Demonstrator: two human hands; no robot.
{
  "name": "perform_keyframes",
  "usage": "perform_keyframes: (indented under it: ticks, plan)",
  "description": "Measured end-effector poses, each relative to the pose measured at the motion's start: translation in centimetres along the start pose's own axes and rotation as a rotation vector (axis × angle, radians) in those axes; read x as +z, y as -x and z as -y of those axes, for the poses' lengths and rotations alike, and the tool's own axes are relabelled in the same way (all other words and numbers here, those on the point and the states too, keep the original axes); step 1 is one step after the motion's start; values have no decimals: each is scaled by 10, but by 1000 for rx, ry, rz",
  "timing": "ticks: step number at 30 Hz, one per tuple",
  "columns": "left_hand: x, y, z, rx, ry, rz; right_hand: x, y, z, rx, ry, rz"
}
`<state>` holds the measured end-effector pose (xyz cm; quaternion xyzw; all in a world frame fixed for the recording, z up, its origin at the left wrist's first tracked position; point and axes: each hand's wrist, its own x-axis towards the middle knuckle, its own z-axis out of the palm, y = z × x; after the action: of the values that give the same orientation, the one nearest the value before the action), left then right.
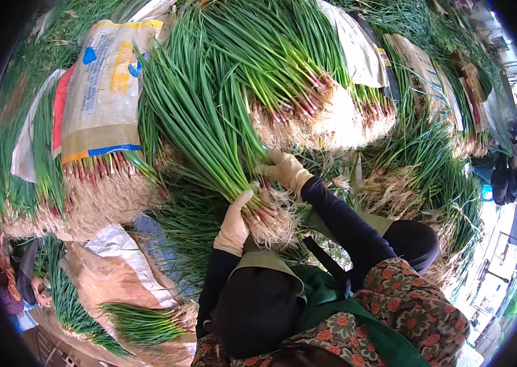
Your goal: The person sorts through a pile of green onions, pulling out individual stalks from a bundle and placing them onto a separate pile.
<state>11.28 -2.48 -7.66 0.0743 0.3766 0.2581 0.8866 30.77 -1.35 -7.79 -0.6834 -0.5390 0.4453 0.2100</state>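
A bunch of green onions (225, 162) lies slantwise in front of me, its long leaves up to the left and its pale roots towards my lap. My left hand (234, 225), in a light glove, is closed round the near side of the bunch, just above the roots. On the far side my right hand (286, 172), gloved too, grips the stems with bent fingers. Beyond the hands rests a large pile of green onions (301, 92) with reddish stems and bushy roots.
Printed sacks (102, 85) cover onion bundles at the left, and a white sack (356, 49) covers others behind. A small bundle (142, 323) lies on brown sacking (96, 278) at lower left. People (506, 177) are at the far right.
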Motion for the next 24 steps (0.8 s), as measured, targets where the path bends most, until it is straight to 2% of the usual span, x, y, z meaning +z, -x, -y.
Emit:
perform_keyframes:
  ticks: [3,4,6,8,10,11,13,14,15,17,20,23,24]
  plan:
    - [-22,-9,4,-157,14,174,19,15,9,-66,288,-4]
    - [-14,-7,5,-116,39,150,19,12,4,-92,317,30]
    - [9,4,0,-24,86,93,16,2,-13,-79,-122,-89]
    - [16,10,-6,-11,73,86,20,-11,-18,-90,-783,-308]
    - [17,12,-6,-43,148,61,1,-3,-20,326,-900,-30]
    - [16,12,-6,-53,146,86,0,-3,-17,447,-1149,101]
    - [14,11,-4,-69,151,131,3,1,4,297,-1277,164]
    - [23,13,-5,-78,142,79,17,-8,-10,206,-1269,97]
    - [15,11,-3,-90,105,87,11,-8,-21,292,-1167,175]
    - [-5,2,0,-116,26,109,4,-11,-1,241,-582,33]
    - [2,5,-2,-114,25,41,10,-7,-13,63,-182,48]
    - [13,7,-7,-102,-14,102,19,-2,-18,-52,19,-47]
    - [14,8,-10,-93,-56,126,16,3,-22,-108,69,-152]
